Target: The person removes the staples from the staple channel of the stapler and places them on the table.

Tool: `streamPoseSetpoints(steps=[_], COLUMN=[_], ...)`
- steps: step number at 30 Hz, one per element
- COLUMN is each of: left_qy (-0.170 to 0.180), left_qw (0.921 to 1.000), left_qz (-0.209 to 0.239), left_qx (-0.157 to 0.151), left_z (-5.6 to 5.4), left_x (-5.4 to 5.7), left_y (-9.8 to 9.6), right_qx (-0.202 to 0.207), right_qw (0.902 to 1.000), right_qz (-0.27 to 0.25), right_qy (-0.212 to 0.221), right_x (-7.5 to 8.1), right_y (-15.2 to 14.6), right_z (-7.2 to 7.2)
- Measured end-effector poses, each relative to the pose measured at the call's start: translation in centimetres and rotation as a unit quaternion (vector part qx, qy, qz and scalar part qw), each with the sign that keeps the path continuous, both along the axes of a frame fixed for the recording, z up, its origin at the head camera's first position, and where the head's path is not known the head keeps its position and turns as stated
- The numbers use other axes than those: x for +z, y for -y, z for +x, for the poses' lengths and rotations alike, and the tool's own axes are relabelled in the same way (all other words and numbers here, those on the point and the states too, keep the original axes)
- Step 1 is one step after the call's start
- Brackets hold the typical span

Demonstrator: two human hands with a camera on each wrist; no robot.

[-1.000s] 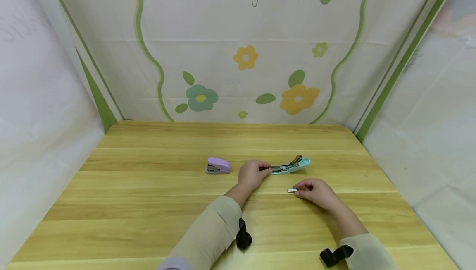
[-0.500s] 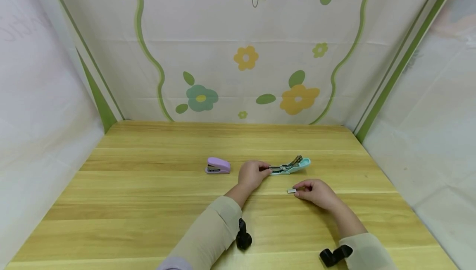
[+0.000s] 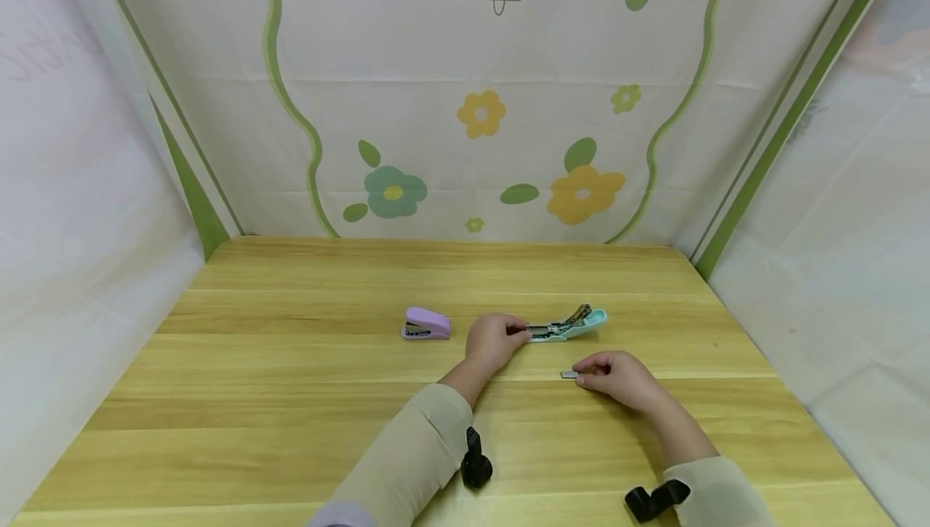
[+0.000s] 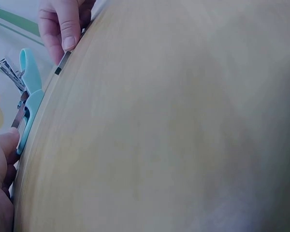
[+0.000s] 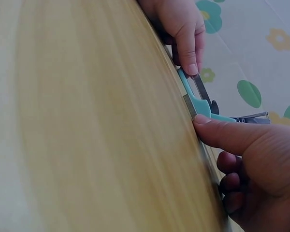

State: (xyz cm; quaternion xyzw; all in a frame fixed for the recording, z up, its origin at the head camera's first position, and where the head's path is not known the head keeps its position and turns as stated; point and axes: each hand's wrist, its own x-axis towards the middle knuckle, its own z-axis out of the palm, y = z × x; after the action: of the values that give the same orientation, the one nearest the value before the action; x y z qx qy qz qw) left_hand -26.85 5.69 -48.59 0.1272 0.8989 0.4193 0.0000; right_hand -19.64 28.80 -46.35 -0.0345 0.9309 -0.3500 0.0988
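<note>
Left hand (image 3: 492, 343) pinches the opened turquoise stapler (image 3: 558, 332), its metal insides (image 3: 579, 316) bared; right hand (image 3: 617, 378) pinches a small silvery strip (image 3: 568, 374)

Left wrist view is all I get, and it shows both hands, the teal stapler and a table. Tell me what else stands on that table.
Observer: In the head view, a purple stapler, just left of the left hand.
Operator: Tell me which way its mouth points.
Observer: Left, away from that hand.
Operator: Now place the strip in the right hand against the teal stapler, as seen from the head.
Observer: On the person's side of it, with bare wood showing between the two.
</note>
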Motion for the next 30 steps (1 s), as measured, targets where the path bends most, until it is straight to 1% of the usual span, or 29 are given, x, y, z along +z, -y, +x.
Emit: streamPoseSetpoints(steps=[4, 8, 12, 15, 17, 20, 23, 25, 27, 30], left_qy=[-0.007, -0.009, 0.009, 0.025, 0.031, 0.043, 0.041, 0.026, 0.001, -0.03], left_qw=[0.9999, 0.9991, 0.9964, 0.9924, 0.9897, 0.9862, 0.9834, 0.9832, 0.9813, 0.9784], left_qz=[0.014, 0.039, 0.082, 0.119, 0.137, 0.154, 0.167, 0.168, 0.179, 0.197], left_qx=[-0.003, -0.015, -0.019, -0.023, -0.03, -0.043, -0.059, -0.066, -0.07, -0.056], left_z=[-0.1, -0.3, -0.4, -0.1, 0.3, 0.8, 1.3, 1.4, 1.4, 1.5], left_x=[-0.1, -0.3, -0.8, -0.9, -0.8, -0.1, 1.0, 1.6, 2.2, 2.8], left_y=[0.3, 0.7, 1.2, 1.7, 2.2, 3.0, 4.4, 5.6, 7.0, 9.2], right_qx=[-0.002, -0.011, -0.016, -0.007, -0.001, 0.01, 0.025, 0.037, 0.045, 0.05], right_qw=[0.9999, 0.9992, 0.998, 0.9974, 0.9966, 0.9942, 0.9906, 0.9889, 0.988, 0.9875], right_qz=[-0.01, -0.036, -0.055, -0.056, -0.059, -0.07, -0.087, -0.091, -0.096, -0.104], right_qy=[-0.004, -0.012, -0.026, -0.045, -0.058, -0.081, -0.102, -0.111, -0.112, -0.107], right_x=[-0.1, 0.1, 0.9, 1.7, 2.2, 2.8, 3.2, 3.3, 3.3, 3.5], right_y=[0.0, 0.2, 1.1, 2.1, 2.8, 3.9, 5.2, 6.1, 7.0, 8.4], right_z=[-0.3, -0.7, -1.1, -1.4, -1.7, -2.3, -3.0, -3.4, -3.8, -4.3])
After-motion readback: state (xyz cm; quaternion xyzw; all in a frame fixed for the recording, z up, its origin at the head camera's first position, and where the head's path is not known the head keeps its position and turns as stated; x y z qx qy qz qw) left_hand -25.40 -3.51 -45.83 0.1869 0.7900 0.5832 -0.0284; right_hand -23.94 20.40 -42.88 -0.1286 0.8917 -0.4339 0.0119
